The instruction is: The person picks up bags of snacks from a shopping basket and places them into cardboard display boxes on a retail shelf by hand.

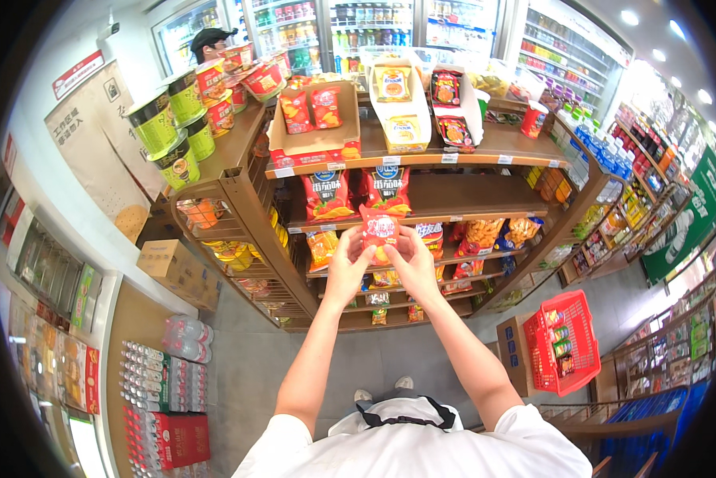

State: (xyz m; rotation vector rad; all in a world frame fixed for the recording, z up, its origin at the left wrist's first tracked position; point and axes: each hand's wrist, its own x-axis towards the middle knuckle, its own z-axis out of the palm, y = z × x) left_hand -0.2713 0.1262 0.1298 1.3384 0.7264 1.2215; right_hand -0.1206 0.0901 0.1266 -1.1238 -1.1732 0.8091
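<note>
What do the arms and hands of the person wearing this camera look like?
They're ordinary human ones: a bare left hand and a bare right hand, with no gloves, watch or bracelet visible. The forearms are uncovered too, and higher up come short white sleeves. No cables or markings show on them.

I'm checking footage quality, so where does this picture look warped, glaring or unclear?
Head view: the brown tiered shelf bows, inside a dark rim; head view: the round white ceiling lamps glare and the tall glass-doored drinks coolers look very bright; head view: the left hand and right hand holding the small shiny red packet look reasonably sharp.
</note>
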